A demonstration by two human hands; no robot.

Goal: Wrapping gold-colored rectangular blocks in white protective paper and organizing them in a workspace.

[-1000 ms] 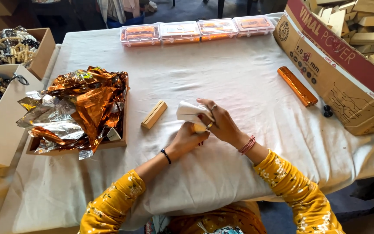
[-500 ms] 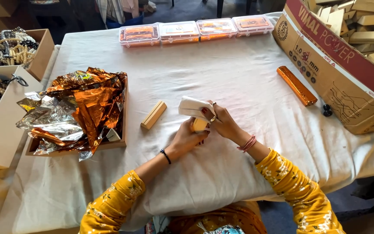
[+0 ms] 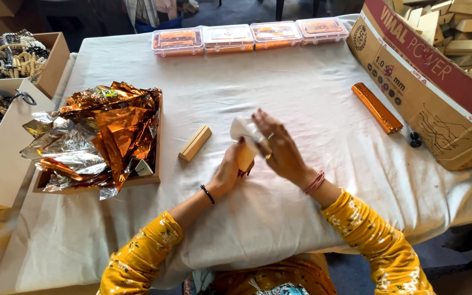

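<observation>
Clasped between both hands: a small wooden block (image 3: 245, 157), part wrapped in white paper (image 3: 243, 129). Left hand (image 3: 228, 170) closed around its lower end from below; right hand (image 3: 279, 148) over the top, fingers pinching the paper. Held just above the white tablecloth (image 3: 279, 87), near a second bare wooden block (image 3: 195, 143).
</observation>
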